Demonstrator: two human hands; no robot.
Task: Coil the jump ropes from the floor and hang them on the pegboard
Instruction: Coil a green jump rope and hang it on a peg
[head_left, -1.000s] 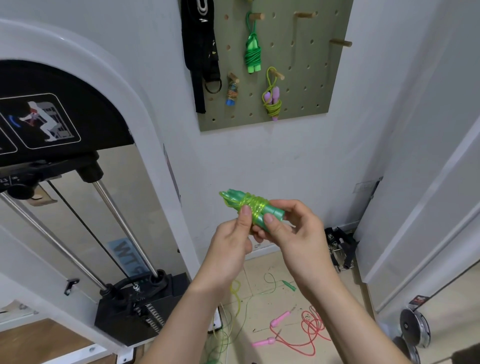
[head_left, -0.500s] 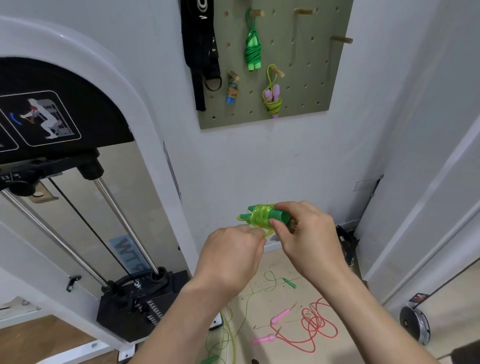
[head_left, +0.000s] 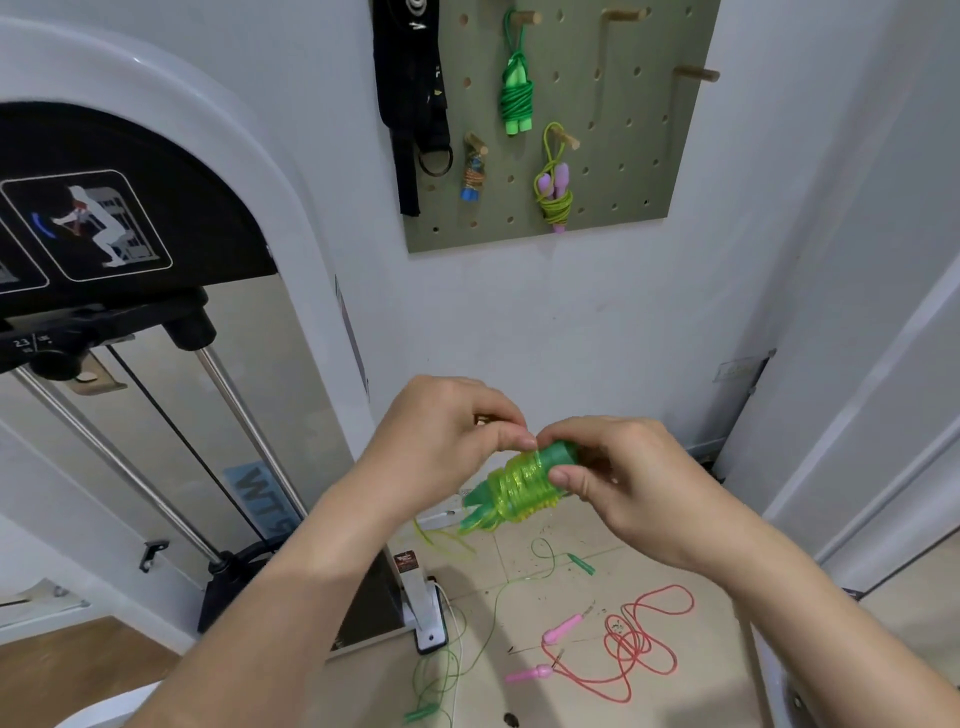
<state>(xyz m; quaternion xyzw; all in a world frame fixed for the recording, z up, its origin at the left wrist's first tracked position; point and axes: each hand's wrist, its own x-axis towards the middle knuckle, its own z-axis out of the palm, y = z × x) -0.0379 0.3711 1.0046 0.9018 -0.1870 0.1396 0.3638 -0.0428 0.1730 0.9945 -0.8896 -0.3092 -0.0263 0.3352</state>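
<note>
A green-handled jump rope (head_left: 519, 486), its yellow-green cord wound round the handles, is held at chest height. My right hand (head_left: 628, 483) grips the handles' right end. My left hand (head_left: 441, 447) pinches the cord at the top of the coil. A loose cord end dangles below the bundle. On the floor lie a red rope with pink handles (head_left: 623, 647) and a thin green rope (head_left: 498, 597). The olive pegboard (head_left: 639, 156) on the wall carries a coiled green rope (head_left: 516, 98), a yellow-green coil with lilac handles (head_left: 555, 192) and a small coil with a blue handle (head_left: 471, 176).
A white cable exercise machine (head_left: 156, 364) with steel rods fills the left. Black straps (head_left: 415, 98) hang beside the pegboard. Two bare wooden pegs (head_left: 698, 74) stick out at the board's upper right. A white door (head_left: 883, 415) stands at the right.
Both hands and the bundle have dropped lower. My left hand has swung from under the coil up to its top, bringing the cord round the handles.
</note>
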